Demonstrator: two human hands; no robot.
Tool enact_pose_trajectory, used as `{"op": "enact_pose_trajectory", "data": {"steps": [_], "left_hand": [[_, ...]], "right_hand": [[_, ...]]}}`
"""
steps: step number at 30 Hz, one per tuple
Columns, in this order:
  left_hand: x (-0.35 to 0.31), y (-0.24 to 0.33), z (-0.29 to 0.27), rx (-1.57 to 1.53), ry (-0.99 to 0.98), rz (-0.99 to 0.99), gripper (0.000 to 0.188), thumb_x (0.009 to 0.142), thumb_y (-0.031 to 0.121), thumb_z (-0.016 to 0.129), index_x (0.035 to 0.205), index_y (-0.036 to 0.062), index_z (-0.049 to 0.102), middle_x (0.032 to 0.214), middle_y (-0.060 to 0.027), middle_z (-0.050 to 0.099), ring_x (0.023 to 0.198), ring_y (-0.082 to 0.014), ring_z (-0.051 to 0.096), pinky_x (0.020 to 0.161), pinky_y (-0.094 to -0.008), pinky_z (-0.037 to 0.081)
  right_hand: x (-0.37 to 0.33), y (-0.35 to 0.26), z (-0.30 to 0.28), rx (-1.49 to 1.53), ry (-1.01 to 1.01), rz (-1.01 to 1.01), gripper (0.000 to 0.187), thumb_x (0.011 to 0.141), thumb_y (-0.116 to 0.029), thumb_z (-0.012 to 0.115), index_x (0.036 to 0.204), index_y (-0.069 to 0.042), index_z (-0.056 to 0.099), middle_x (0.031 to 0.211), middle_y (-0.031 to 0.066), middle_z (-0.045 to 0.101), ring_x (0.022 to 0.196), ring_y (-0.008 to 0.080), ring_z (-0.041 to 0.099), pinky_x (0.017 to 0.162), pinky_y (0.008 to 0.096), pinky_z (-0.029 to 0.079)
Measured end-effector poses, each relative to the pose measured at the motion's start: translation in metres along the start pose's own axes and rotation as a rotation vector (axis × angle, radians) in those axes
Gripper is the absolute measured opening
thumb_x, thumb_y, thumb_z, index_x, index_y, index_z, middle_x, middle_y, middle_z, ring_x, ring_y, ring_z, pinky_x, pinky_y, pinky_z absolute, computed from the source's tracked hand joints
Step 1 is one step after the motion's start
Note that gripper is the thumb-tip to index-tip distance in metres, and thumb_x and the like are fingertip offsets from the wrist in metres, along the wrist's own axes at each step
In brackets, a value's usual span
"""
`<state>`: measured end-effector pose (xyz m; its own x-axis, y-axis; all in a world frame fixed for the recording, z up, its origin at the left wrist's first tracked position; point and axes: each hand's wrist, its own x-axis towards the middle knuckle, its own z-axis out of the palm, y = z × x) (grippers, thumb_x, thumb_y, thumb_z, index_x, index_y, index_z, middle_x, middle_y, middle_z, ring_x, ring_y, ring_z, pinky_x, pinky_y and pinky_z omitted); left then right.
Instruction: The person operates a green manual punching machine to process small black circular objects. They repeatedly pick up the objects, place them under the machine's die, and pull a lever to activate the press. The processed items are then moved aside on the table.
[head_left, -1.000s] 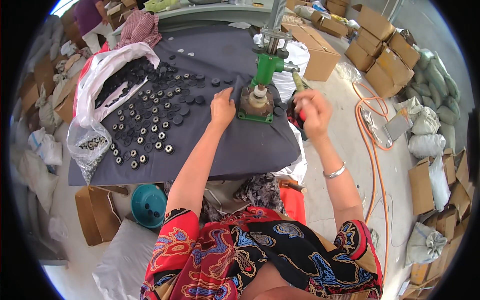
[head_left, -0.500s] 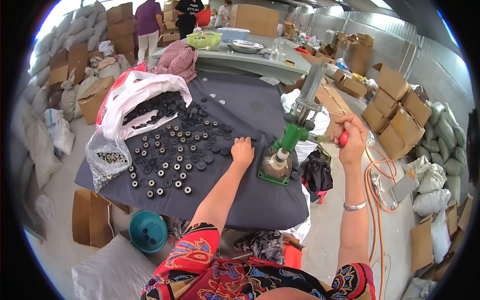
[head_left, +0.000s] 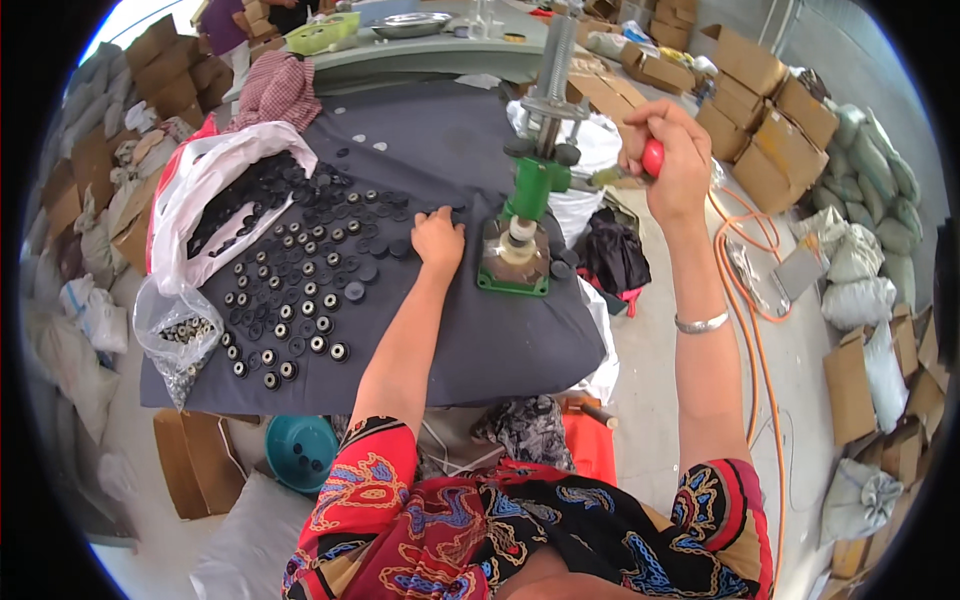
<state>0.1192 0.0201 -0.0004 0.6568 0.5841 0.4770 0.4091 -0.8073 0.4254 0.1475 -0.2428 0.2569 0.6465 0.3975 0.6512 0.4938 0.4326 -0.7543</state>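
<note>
My right hand (head_left: 675,165) is closed around the red ball knob (head_left: 653,157) on the lever of a green hand press (head_left: 533,187). The press stands at the right side of the cloth-covered table, its spring-topped column upright over a square base. My left hand (head_left: 438,240) rests on the dark cloth to the left of the press, fingers curled down and together. Whatever it may pinch is hidden. A small dark piece lies by its fingertips. To its left spread many round black caps (head_left: 354,291), several with pale metal centres (head_left: 340,351).
A white-and-red bag (head_left: 170,235) of black parts lies open at the left, beside a clear bag of metal pieces (head_left: 185,335). Checked cloth (head_left: 277,90) sits behind. Below the table are a teal basin (head_left: 301,450) and cardboard box (head_left: 195,465). Orange hose (head_left: 735,285) crosses the right floor.
The view has tilted, so the table and press appear higher and farther left. My right hand still grips the red knob, and my left hand stays beside the press.
</note>
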Motion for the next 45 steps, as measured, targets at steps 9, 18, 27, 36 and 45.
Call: {"op": "enact_pose_trajectory", "data": {"steps": [9,18,27,36,45], "left_hand": [[-0.025,0.017,-0.034,-0.571,-0.03,0.127,0.067,0.067,0.01,0.081,0.129,0.005,0.055,0.1,-0.0172,0.069,0.078,-0.0219,0.065,0.074,-0.0333,0.053],[-0.047,0.058,-0.043,-0.622,-0.158,0.22,0.073,0.068,0.009,0.079,0.133,0.0041,0.048,0.105,-0.0161,0.069,0.094,-0.0272,0.066,0.081,-0.0361,0.051],[-0.042,0.068,-0.023,-0.759,-0.174,0.146,0.074,0.07,0.005,0.079,0.136,0.0035,0.044,0.108,-0.0173,0.07,0.102,-0.0257,0.067,0.087,-0.0342,0.05],[-0.046,0.069,-0.033,-0.771,-0.186,0.109,0.082,0.069,0.01,0.08,0.139,-0.0024,0.039,0.114,-0.0193,0.067,0.105,-0.0299,0.064,0.089,-0.0365,0.049],[-0.055,0.033,-0.053,-0.403,-0.025,0.27,0.049,0.076,0.012,0.07,0.122,0.0006,0.058,0.114,-0.0181,0.065,0.106,-0.0371,0.059,0.09,-0.0448,0.047]], "right_hand": [[-0.001,0.0,-0.002,-0.061,-0.013,-0.037,0.025,0.087,-0.012,0.043,0.084,0.002,0.064,0.057,0.0076,0.056,0.048,0.0111,0.05,0.043,0.0235,0.037],[-0.001,0.0,0.0,-0.064,-0.008,-0.05,0.026,0.085,-0.012,0.043,0.083,0.002,0.065,0.057,0.0074,0.057,0.047,0.0106,0.05,0.044,0.023,0.039],[-0.01,0.001,0.0,-0.078,-0.007,-0.062,0.026,0.087,-0.012,0.042,0.084,0.002,0.064,0.057,0.0079,0.057,0.048,0.0105,0.049,0.044,0.0229,0.038],[-0.108,0.032,0.01,-0.291,0.05,-0.264,0.019,0.083,-0.007,0.047,0.082,0.002,0.063,0.061,0.007,0.056,0.052,0.0145,0.051,0.051,0.0283,0.043],[-0.143,0.072,-0.005,-0.453,-0.153,-0.489,0.012,0.078,-0.004,0.052,0.081,0.001,0.062,0.061,0.0078,0.054,0.058,0.0228,0.055,0.06,0.0329,0.048]]}}
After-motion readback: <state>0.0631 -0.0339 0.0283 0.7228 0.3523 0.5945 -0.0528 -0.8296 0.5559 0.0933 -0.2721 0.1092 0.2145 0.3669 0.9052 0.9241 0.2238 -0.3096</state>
